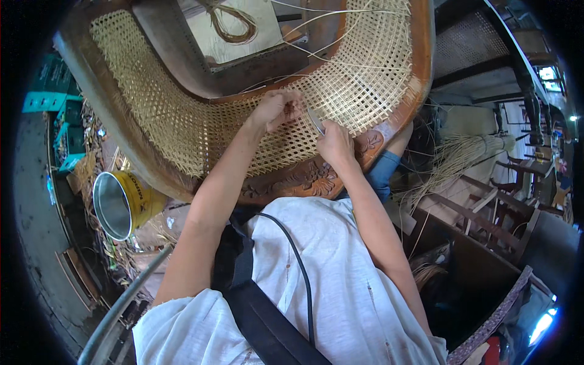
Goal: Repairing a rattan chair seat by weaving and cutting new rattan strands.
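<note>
1. From the shirt (pixel 322 255) outward, both bare forearms angled inward, the left slanting up and right, the right slanting up and left, crossing the carved lower edge of the wooden frame (pixel 316 179).
2. The right hand (pixel 336 145) was clenched around a thin metal blade (pixel 314 121), just inside that lower edge toward the lower right corner; the blade pointed up and left.
3. The left hand (pixel 280 109) arched over, wrist bent rightward and fingers curled, near the frame's inner edge; whether it pinched a strand, I could not tell.
4. Beneath both hands, the cane webbing (pixel 344 97) spanned the frame between its inner and outer edges.
5. Loose pale strands (pixel 325 58) trailed across the webbing toward the upper right, well apart from the hands.
6. A brown coil (pixel 234 27) lay beyond the inner edge; a yellow bucket (pixel 139 204) stood outside the left edge.
</note>
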Tool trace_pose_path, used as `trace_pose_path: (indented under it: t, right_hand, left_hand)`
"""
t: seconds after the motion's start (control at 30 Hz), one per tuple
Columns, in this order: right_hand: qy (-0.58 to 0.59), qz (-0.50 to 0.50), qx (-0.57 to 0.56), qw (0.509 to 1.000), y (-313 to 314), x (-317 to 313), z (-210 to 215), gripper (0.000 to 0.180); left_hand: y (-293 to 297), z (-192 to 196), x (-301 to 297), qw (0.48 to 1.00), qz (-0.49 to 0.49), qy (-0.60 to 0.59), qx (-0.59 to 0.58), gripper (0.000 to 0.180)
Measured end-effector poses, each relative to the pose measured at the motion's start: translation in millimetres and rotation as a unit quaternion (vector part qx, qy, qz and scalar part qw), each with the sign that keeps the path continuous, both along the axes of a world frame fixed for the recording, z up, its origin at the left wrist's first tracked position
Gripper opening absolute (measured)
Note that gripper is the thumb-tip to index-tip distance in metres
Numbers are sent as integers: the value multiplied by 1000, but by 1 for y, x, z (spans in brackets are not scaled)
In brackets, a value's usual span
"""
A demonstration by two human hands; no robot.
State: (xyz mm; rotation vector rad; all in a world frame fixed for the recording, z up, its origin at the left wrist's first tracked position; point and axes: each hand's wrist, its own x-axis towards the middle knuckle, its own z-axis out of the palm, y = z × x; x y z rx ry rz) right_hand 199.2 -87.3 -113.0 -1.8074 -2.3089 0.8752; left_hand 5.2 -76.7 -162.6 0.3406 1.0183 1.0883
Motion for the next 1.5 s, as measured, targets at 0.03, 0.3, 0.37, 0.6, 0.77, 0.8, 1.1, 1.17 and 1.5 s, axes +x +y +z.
trace_pose_path:
  t: [0.03,0.3,0.37,0.6,0.77,0.8,1.1,1.17,1.5]
  right_hand:
    - [0,5,3,1000,1,2,-4,21]
    - [5,13,-55,998,9,7,3,24]
    - [-11,13,-76,997,11,22,8,25]
    - [123,3,-63,990,39,65,45,19]
    - [27,54,15,998,31,48,41,22]
    - [26,61,14,998,30,44,49,22]
    - [-189,167,-20,968,13,13,53,20]
    - [-220,181,-30,958,17,5,53,20]
    - [-123,99,-19,987,10,25,38,24]
  left_hand:
    - [0,0,7,1000,-8,3,1,20]
    - [-5,14,16,986,-36,155,53,22]
    - [-8,14,20,944,-78,308,83,21]
    - [-7,8,54,912,-278,227,198,26]
    - [-9,-12,43,969,-170,119,135,23]
    - [-9,-16,34,955,-190,169,150,19]
    - [-6,-16,20,947,-216,215,99,12]
    - [-5,-21,21,957,-197,195,91,12]
    - [2,-25,19,924,-272,238,123,10]
